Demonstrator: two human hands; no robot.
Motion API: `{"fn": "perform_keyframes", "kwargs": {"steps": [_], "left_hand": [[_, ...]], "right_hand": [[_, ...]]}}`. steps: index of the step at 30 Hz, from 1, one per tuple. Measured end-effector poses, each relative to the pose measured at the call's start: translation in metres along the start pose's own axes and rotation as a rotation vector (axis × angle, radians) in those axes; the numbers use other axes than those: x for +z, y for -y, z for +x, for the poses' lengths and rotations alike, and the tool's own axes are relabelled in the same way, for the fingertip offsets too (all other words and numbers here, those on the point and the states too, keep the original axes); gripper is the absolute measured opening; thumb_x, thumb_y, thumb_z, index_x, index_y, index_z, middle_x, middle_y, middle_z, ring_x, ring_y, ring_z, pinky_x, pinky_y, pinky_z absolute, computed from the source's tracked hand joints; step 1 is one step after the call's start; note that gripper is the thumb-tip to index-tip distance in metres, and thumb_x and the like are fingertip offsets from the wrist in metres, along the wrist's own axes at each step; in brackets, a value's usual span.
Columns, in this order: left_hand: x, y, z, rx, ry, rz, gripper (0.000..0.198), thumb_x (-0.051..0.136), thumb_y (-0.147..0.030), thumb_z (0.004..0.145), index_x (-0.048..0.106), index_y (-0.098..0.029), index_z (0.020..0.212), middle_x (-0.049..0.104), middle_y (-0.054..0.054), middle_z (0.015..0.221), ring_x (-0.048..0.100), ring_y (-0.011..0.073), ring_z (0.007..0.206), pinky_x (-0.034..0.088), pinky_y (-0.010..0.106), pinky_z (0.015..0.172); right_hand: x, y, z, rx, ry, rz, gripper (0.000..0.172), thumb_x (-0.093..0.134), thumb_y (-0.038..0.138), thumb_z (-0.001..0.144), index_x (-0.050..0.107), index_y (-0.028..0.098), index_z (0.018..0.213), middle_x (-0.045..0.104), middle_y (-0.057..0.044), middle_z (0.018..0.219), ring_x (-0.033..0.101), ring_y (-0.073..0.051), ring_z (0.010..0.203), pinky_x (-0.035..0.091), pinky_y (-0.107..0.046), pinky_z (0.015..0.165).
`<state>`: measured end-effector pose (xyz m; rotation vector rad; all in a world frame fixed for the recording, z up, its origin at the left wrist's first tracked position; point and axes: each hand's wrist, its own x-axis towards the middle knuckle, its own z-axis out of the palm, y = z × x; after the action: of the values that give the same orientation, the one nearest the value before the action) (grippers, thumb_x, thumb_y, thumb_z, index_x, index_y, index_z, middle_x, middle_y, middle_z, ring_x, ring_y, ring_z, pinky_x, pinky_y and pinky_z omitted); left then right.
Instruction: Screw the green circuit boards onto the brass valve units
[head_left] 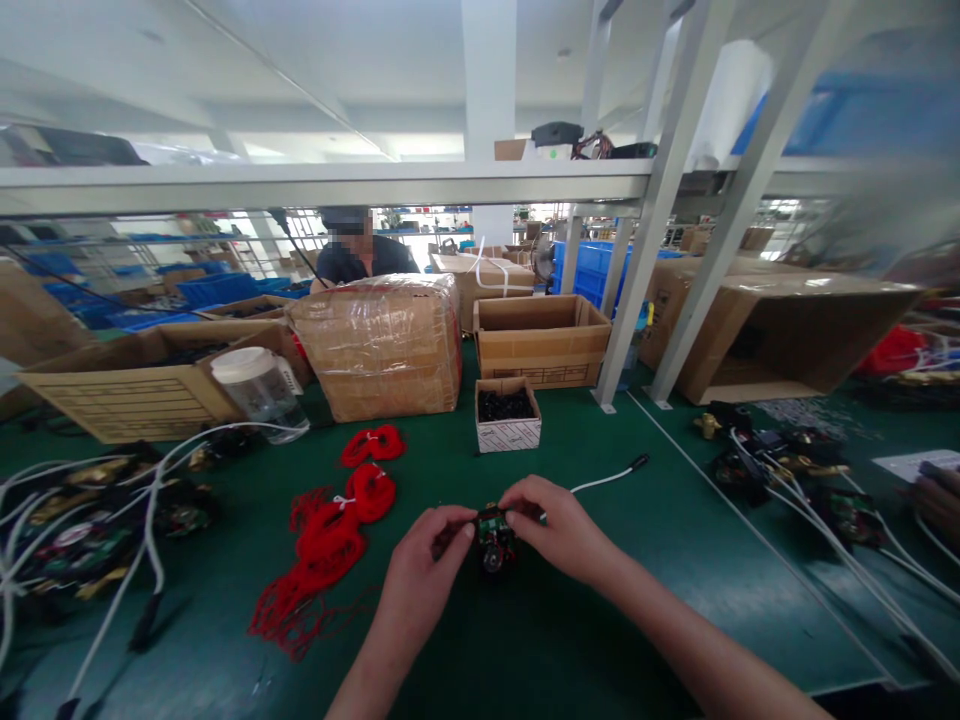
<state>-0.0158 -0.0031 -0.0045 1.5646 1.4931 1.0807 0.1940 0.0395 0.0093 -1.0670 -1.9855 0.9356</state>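
Observation:
A small black device with a green circuit board (496,548) rests on the table in front of me. My left hand (433,560) pinches its left edge between thumb and forefinger. On the opposite side, the fingers of my right hand (551,518) are closed on its upper right edge. A round, dark, shiny part sits at the device's near side. Behind my right hand a white cable (604,480) with a black plug runs out to the right; where it starts is hidden. Bundles of red wire (330,540) lie left of my left hand.
Beyond my hands stands a small carton (508,432) of black parts. Larger cardboard boxes (382,345) and a plastic jar (259,390) line the back. Similar devices with white cables (90,540) heap up at left and right. A person (364,250) is across the table; another hand (937,500) shows far right.

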Motion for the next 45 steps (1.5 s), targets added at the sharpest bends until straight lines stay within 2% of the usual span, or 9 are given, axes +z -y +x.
{"fn": "perform_keyframes", "kwargs": {"steps": [3, 10, 17, 23, 31, 33, 37, 41, 45], "left_hand": [[-0.001, -0.005, 0.005, -0.004, -0.014, 0.056, 0.020, 0.060, -0.038, 0.083, 0.072, -0.023, 0.091, 0.070, 0.003, 0.091, 0.067, 0.0211, 0.087, 0.052, 0.034, 0.082], [0.003, -0.009, 0.010, -0.032, -0.043, 0.135, 0.017, 0.061, -0.037, 0.082, 0.070, -0.023, 0.081, 0.068, 0.001, 0.083, 0.065, 0.0202, 0.080, 0.049, 0.032, 0.075], [0.001, -0.015, 0.009, -0.001, -0.053, 0.163, 0.017, 0.061, -0.036, 0.081, 0.071, -0.023, 0.077, 0.066, 0.001, 0.080, 0.063, 0.0196, 0.077, 0.048, 0.031, 0.072], [0.003, -0.010, 0.009, 0.026, -0.045, 0.126, 0.016, 0.061, -0.036, 0.082, 0.071, -0.024, 0.078, 0.067, 0.000, 0.082, 0.064, 0.0193, 0.079, 0.048, 0.031, 0.074], [0.002, -0.014, 0.008, 0.025, -0.050, 0.121, 0.016, 0.061, -0.035, 0.081, 0.070, -0.023, 0.076, 0.066, 0.001, 0.081, 0.064, 0.0196, 0.078, 0.049, 0.031, 0.073], [0.002, -0.014, 0.008, 0.021, -0.051, 0.121, 0.015, 0.061, -0.034, 0.082, 0.071, -0.024, 0.078, 0.067, 0.001, 0.082, 0.064, 0.0195, 0.079, 0.049, 0.031, 0.073], [0.002, -0.014, 0.007, 0.018, -0.061, 0.111, 0.014, 0.062, -0.034, 0.081, 0.071, -0.024, 0.077, 0.067, 0.001, 0.081, 0.064, 0.0195, 0.078, 0.050, 0.030, 0.072], [0.002, -0.016, 0.008, 0.030, -0.076, 0.097, 0.015, 0.062, -0.034, 0.080, 0.071, -0.023, 0.075, 0.067, 0.001, 0.079, 0.065, 0.0193, 0.077, 0.050, 0.030, 0.071], [0.002, -0.017, 0.008, 0.032, -0.077, 0.106, 0.014, 0.062, -0.032, 0.080, 0.071, -0.023, 0.074, 0.066, 0.001, 0.078, 0.064, 0.0191, 0.076, 0.050, 0.030, 0.071]], "right_hand": [[0.006, 0.008, 0.004, 0.022, -0.038, -0.050, 0.013, 0.068, 0.012, 0.081, 0.067, 0.021, 0.090, 0.056, 0.001, 0.090, 0.057, -0.014, 0.077, 0.045, -0.026, 0.068], [0.020, 0.022, 0.012, 0.089, -0.108, -0.151, 0.014, 0.074, 0.010, 0.077, 0.064, 0.020, 0.079, 0.051, 0.002, 0.087, 0.054, -0.013, 0.076, 0.042, -0.025, 0.067], [0.016, 0.019, 0.015, 0.083, -0.127, -0.141, 0.015, 0.071, 0.006, 0.079, 0.065, 0.019, 0.073, 0.051, 0.003, 0.081, 0.054, -0.012, 0.072, 0.041, -0.024, 0.065], [0.009, 0.011, 0.013, 0.134, -0.112, -0.060, 0.012, 0.071, 0.009, 0.080, 0.067, 0.019, 0.074, 0.054, 0.003, 0.079, 0.055, -0.012, 0.068, 0.041, -0.023, 0.061], [0.016, 0.004, 0.009, 0.119, -0.134, -0.012, 0.006, 0.067, 0.014, 0.083, 0.066, 0.019, 0.080, 0.058, 0.002, 0.077, 0.055, -0.013, 0.069, 0.040, -0.025, 0.062], [0.014, 0.002, 0.010, 0.142, -0.104, 0.047, 0.005, 0.064, 0.018, 0.086, 0.066, 0.019, 0.081, 0.059, 0.002, 0.076, 0.055, -0.014, 0.070, 0.041, -0.025, 0.064], [0.007, -0.003, 0.011, 0.179, -0.004, 0.137, 0.016, 0.052, 0.020, 0.092, 0.067, 0.018, 0.087, 0.062, 0.002, 0.075, 0.058, -0.014, 0.069, 0.045, -0.025, 0.064], [0.005, -0.005, 0.011, 0.175, 0.039, 0.162, 0.007, 0.063, 0.019, 0.085, 0.066, 0.018, 0.091, 0.065, 0.001, 0.081, 0.059, -0.014, 0.072, 0.046, -0.025, 0.065], [0.008, -0.001, 0.011, 0.172, -0.015, 0.062, 0.010, 0.070, 0.017, 0.078, 0.066, 0.019, 0.086, 0.061, 0.002, 0.078, 0.055, -0.014, 0.069, 0.043, -0.025, 0.062]]}}
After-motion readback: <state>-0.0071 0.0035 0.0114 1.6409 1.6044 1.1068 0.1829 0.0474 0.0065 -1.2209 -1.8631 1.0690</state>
